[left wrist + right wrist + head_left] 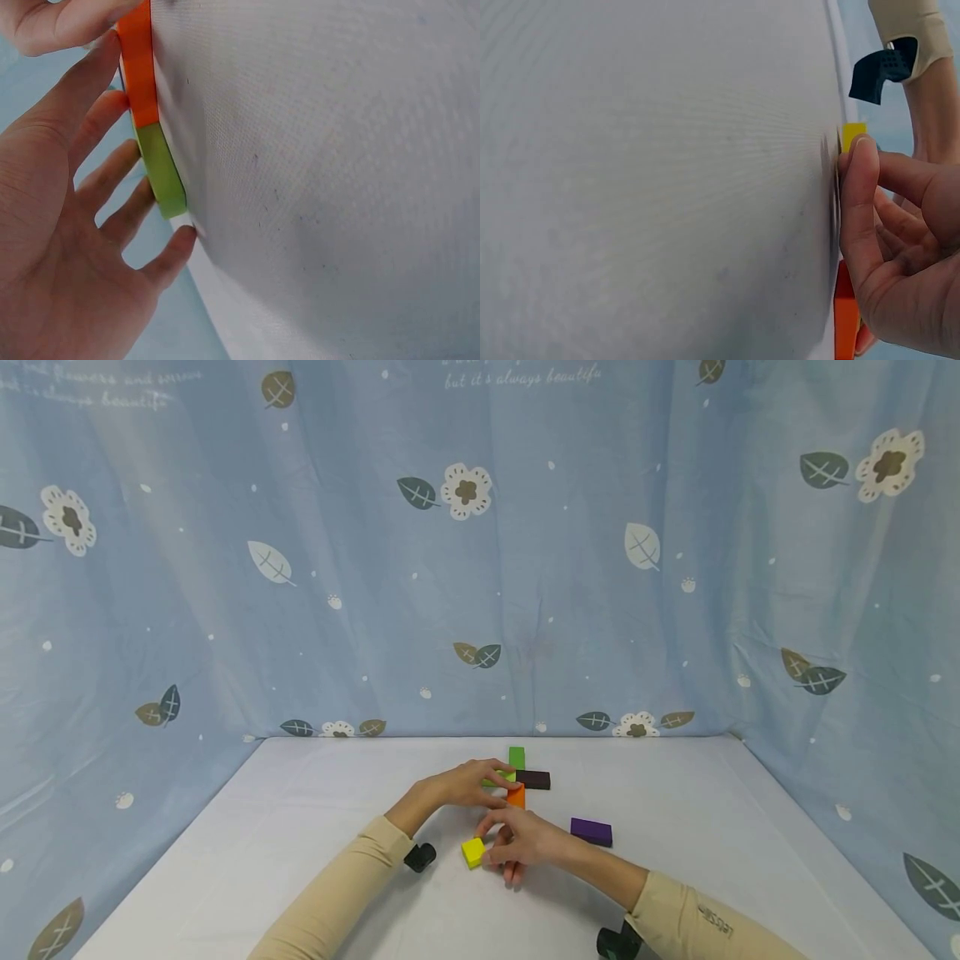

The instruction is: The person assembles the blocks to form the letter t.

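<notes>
My right hand (525,839) has its thumb and index finger at the near end of a yellow block (472,852), pinching it. In the right wrist view the yellow block (853,135) sticks out past the fingertips. My left hand (468,782) reaches over a light green block (491,780) and an orange block (517,794), its fingers spread and fairly straight. In the left wrist view, those fingertips lie along the sides of the orange block (139,71) and the green block (161,169), which meet end to end.
A green block (517,757) lies at the back, and a dark brown block (533,779) sits right of the orange one. Apart on the right is a purple block (591,832). The white table (337,777) ends at a patterned blue curtain (525,568).
</notes>
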The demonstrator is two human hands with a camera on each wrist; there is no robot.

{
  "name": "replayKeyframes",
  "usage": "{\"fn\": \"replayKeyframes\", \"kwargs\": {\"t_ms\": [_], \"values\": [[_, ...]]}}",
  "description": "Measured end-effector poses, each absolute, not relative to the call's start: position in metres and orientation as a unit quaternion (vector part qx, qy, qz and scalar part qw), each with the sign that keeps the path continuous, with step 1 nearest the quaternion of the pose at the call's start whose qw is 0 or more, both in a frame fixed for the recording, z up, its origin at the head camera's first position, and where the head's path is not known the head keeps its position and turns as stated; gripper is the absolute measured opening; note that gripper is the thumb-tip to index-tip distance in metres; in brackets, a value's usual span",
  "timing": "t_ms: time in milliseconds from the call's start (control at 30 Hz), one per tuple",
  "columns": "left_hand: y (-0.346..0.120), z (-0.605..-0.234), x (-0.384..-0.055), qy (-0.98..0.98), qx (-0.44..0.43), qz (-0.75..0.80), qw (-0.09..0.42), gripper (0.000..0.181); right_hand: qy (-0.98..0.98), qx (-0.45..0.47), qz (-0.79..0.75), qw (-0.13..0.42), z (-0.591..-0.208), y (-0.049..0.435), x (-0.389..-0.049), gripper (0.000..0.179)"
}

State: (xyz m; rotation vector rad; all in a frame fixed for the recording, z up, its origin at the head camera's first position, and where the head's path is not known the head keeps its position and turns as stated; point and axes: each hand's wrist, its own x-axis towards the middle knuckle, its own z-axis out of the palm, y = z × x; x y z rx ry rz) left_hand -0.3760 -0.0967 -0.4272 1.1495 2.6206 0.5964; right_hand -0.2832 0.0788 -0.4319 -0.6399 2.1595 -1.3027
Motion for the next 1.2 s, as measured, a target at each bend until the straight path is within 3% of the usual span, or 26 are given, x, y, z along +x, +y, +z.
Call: {"fn": "replayKeyframes", "kwargs": {"t_ms": [1200], "values": [[-0.097, -0.429, -0.377, 0.891, 0.381, 0.215, 0.116, 0.046, 0.807, -0.246, -0.480, 0.242, -0.424, 0.106, -0.281, 0.031]]}}
